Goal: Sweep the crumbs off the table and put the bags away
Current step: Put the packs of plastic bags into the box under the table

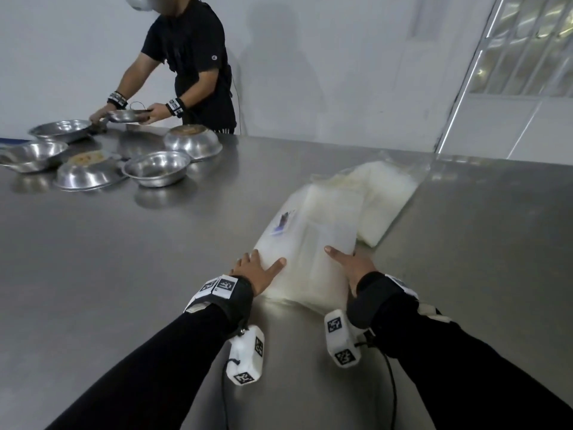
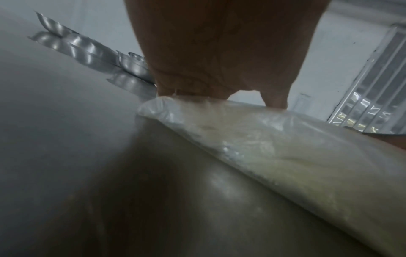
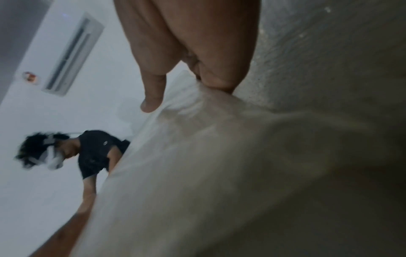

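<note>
A stack of translucent white plastic bags [image 1: 313, 231] lies on the steel table [image 1: 124, 259], right of centre. More bags [image 1: 384, 193] lie behind it, partly under it. My left hand [image 1: 257, 268] holds the stack's near left edge, thumb on top. My right hand [image 1: 352, 265] grips the near right edge, thumb on top and fingers hidden beneath. In the left wrist view my left hand [image 2: 219, 52] meets the raised bag edge [image 2: 252, 139]. The right wrist view shows my right hand [image 3: 186, 43] pinching the bags [image 3: 197, 173]. I see no crumbs.
Several steel bowls [image 1: 155, 169] sit at the far left of the table; two hold food. Another person [image 1: 192, 57] stands behind them, handling a bowl. A white wall runs along the far table edge, with a window [image 1: 527, 57] at the right.
</note>
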A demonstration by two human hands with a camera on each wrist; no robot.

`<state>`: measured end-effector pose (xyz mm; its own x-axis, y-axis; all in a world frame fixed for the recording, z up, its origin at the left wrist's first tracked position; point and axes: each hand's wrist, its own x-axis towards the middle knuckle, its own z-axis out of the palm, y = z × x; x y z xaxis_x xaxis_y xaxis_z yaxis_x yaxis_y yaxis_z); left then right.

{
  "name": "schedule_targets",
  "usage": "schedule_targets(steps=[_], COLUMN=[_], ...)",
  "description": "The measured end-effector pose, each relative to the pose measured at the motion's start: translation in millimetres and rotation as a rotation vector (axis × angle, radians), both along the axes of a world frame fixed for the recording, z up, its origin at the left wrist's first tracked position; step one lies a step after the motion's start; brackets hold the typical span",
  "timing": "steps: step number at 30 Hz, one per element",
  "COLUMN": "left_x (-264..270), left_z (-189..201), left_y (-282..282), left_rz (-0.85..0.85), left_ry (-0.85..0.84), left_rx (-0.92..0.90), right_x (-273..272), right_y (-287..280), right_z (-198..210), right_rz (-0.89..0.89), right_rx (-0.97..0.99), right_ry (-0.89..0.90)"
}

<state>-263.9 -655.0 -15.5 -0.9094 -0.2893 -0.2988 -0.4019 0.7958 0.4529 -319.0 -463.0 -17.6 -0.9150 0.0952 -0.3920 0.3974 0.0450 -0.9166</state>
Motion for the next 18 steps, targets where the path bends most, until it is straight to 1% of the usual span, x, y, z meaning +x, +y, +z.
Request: schedule_targets(steps=[3, 4, 9, 11, 13, 15, 16, 18], left_x=[-6, -6, -6, -3, 0, 5, 11, 25], left_z=[-10, -11, -17, -19, -19, -15, -9, 1], left_y=[-2, -3, -8, -13, -18, -22, -22, -27], left_rz=[-0.017, -0.028, -0.068, -0.072, -0.083, -0.096, -0.085, -0.094], left_ry=[-0.006, -0.006, 0.017, 0.024, 0.018, 0.008, 0.006, 0.074], left_rx=[0.022, 0.016, 0.032, 0.06, 0.082, 0.149, 0.234, 0.431], right_x=[-29, -32, -4, 1, 4, 10, 15, 30], right_y=[7, 7, -10, -13, -16, -17, -16, -14], right_z=[-28, -27, 15, 21, 25, 28, 28, 32], right_rz=[-0.031, -0.026, 0.139, 0.192, 0.219, 0.222, 0.227, 0.256], right_rx=[-0.1, -0.115, -0.161, -0.212, -0.234, -0.253, -0.268, -0.317], right_ry=[-0.083, -0.102, -0.156, -0.184, -0.172, -0.144, -0.133, -0.108])
